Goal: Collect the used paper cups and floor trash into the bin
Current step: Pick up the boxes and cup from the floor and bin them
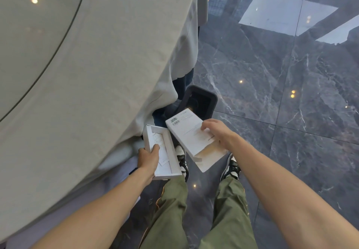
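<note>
- The left hand (148,156) grips an open white cardboard box tray (163,152), thumb curled inside.
- The right hand (215,132) clasps a flat white cardboard box lid (191,134), fingers on top.
- Both boxes are held above the floor, just short of the black rectangular plastic bin (200,101) beside the grey-clothed table (97,74).

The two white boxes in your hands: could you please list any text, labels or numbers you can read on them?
Nothing can be quoted.
White box lid, under the right hand: barcode stickers and fine print, too small and blurred.
Open box tray, held by the left hand: faint print on the paper inside, unreadable.
Bin: no text visible.
</note>
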The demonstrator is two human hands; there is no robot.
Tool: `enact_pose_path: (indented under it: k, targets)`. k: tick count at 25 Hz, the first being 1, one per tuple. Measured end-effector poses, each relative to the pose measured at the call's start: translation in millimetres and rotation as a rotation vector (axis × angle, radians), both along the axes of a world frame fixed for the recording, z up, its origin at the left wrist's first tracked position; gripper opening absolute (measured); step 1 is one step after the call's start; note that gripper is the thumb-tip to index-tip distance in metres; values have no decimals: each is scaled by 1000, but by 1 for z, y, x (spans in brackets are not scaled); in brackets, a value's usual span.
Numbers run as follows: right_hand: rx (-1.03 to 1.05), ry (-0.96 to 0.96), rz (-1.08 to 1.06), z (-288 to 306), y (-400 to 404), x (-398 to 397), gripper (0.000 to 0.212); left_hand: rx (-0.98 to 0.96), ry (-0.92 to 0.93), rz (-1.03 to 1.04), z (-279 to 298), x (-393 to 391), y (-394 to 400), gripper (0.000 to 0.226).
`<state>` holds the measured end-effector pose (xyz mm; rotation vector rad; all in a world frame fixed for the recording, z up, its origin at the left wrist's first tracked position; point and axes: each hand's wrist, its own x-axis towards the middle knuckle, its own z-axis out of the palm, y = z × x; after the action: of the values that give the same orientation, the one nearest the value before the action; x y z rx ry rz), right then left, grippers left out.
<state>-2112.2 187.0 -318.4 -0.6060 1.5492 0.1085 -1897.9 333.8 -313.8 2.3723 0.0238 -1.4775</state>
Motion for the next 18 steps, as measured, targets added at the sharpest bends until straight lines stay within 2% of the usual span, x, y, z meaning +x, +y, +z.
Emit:
enact_pose_path:
  k: [3, 6, 10, 12, 14, 16, 18]
  targets:
    - [-111, 104, -82, -6, -12, 0, 31, -4, 18, -25, 2, 1, -2, 40]
    - [-184, 143, -45, -16, -15, 3, 31, -24, 49, -46, 7, -4, -9, 35]
    - [-197, 195, -49, -25, -13, 7, 46, -67, 96, -58, 9, -9, -19, 33]
    - [-204, 218, -47, -26, -6, 5, 46, -88, 115, -47, 9, -10, -25, 31]
    - [-134, 114, -42, -17, 2, -1, 47, -102, 145, -18, 8, -15, -31, 29]
    - [98, -134, 38, -8, 14, -4, 51, -108, 159, -3, 10, -18, -37, 29]
    - [282, -323, 165, -4, 26, -5, 47, -104, 180, -5, 9, -23, -43, 32]
